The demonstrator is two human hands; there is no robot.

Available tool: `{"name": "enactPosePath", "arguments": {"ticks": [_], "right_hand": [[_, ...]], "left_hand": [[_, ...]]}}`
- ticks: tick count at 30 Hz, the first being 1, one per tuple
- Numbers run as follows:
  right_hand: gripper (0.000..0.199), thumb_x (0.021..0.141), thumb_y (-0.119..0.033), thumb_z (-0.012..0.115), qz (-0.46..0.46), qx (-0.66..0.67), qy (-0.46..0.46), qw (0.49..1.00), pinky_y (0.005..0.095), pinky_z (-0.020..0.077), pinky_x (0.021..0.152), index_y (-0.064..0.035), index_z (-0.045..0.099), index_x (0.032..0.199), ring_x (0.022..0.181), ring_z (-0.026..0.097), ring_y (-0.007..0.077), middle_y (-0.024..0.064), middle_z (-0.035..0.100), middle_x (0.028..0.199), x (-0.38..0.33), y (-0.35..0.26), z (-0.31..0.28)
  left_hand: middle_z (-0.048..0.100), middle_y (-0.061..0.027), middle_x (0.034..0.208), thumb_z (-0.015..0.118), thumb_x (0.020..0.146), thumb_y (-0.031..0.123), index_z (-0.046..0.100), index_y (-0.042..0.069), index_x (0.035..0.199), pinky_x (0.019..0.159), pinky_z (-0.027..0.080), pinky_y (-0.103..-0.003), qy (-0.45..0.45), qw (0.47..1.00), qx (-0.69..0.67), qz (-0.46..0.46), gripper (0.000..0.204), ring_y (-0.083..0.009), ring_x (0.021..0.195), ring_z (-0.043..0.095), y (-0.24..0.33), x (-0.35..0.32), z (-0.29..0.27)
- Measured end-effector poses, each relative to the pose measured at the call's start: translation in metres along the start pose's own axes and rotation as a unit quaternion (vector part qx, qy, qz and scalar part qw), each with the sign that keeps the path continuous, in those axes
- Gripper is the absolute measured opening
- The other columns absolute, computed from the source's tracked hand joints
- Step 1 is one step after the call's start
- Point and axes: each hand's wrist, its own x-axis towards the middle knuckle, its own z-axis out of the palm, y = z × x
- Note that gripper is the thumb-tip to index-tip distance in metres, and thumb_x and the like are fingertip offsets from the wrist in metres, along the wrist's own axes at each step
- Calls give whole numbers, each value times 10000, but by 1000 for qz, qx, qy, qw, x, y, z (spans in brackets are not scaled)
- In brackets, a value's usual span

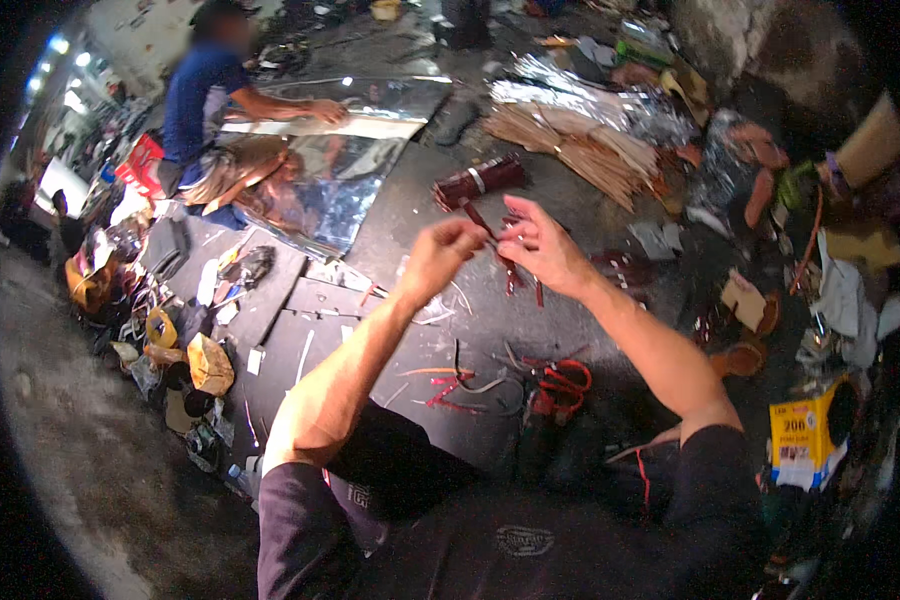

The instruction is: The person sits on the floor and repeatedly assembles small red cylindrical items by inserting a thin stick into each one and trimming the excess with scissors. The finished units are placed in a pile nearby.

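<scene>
My left hand (444,258) is closed, fingertips pinching a narrow dark red strip (478,219) above the dark work surface. Close beside it, my right hand (548,250) has its thumb and a finger drawn together at the strip's lower end, the upper fingers lifted and bent. More dark red pieces (511,279) show just below the right fingers; whether they hang or lie flat I cannot tell. Beyond the hands lies a rolled dark red bundle (478,181) with a pale band around its middle. Red-handled scissors (564,386) lie nearer my body, next to thin scraps (455,380).
A person in a blue shirt (195,105) sits at far left, working over a shiny reflective sheet (325,205). Stacked brown strips (580,150) lie at the far right. A yellow can (805,435) stands at right, below another person's arm (870,145). Clutter (165,335) lines the left.
</scene>
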Motion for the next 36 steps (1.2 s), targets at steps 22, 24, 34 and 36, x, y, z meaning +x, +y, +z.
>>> {"name": "enactPosePath", "arguments": {"ticks": [22, 24, 34, 36], "right_hand": [[494, 789, -438, 753, 157, -418, 195, 873, 422, 389, 1035, -93, 686, 1137, 1207, 496, 342, 172, 562, 1252, -226, 138, -142], [533, 755, -498, 766, 147, -479, 173, 848, 478, 338, 1073, -115, 704, 1119, 1282, 419, 378, 188, 488, 1353, -238, 143, -135], [722, 750, -741, 597, 150, -558, 126, 806, 566, 91, 1181, -147, 727, 1138, 1453, 141, 401, 184, 206, 1572, -251, 153, -122], [721, 749, -745, 594, 148, -559, 125, 806, 567, 89, 1181, -142, 736, 1117, 1454, 136, 397, 176, 209, 1573, -252, 154, -119]], "left_hand": [[664, -53, 979, 594, 973, 199, 618, 3, 1119, 831, 509, -265, 13, 995, -74, -68, 246, -115, 887, 625, -14, 3, -25], [658, -52, 978, 589, 977, 201, 609, -1, 1146, 820, 510, -262, 1, 996, -66, -63, 264, -112, 871, 620, -10, 4, -17], [647, -123, 1028, 518, 1000, 357, 579, -35, 1225, 895, 496, -309, -12, 996, -46, -77, 457, -180, 950, 631, -14, -5, -15], [647, -122, 1026, 519, 998, 354, 588, -38, 1213, 890, 501, -310, -15, 996, -39, -78, 453, -177, 951, 629, -15, -8, -13]]}}
